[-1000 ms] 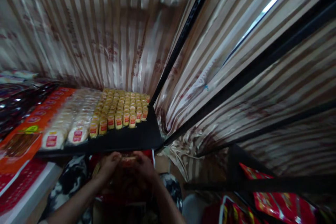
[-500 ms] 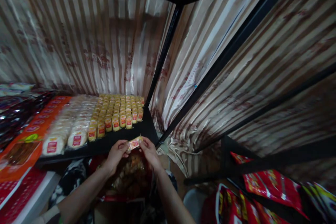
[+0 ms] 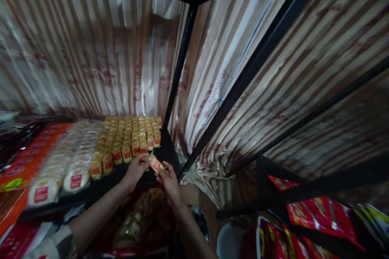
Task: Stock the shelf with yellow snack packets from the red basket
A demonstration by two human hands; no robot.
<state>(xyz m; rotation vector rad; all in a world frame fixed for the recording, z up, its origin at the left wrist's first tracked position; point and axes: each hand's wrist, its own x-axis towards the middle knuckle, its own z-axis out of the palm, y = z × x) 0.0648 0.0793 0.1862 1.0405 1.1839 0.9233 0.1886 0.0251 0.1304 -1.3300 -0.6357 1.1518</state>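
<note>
A small yellow wrapped snack cake (image 3: 156, 164) with a red-and-white label is tilted between my hands, above the front edge of the black shelf (image 3: 165, 149). My right hand (image 3: 168, 182) pinches its lower right end between thumb and fingers. At the upper left end, the closed fingertips of my left hand (image 3: 137, 171) touch the wrapper. Just behind my hands, similar yellow wrapped cakes (image 3: 127, 139) stand in several tight rows on the shelf. Below my hands is a dark red bag (image 3: 142, 218) of the same kind of yellow packets, partly covered by my forearms.
White round wrapped cakes (image 3: 75, 178) fill rows left of the yellow ones, beside an orange package (image 3: 33, 153). A black post (image 3: 180, 64) and slanted bars frame the shelf corner before a striped curtain (image 3: 91, 48). Red snack bags (image 3: 322, 214) lie low at right.
The wrapped cake has turned, its left end now higher and its right end lower. My right hand has dropped slightly and the left has risen. The view has shifted, moving the shelf leftward.
</note>
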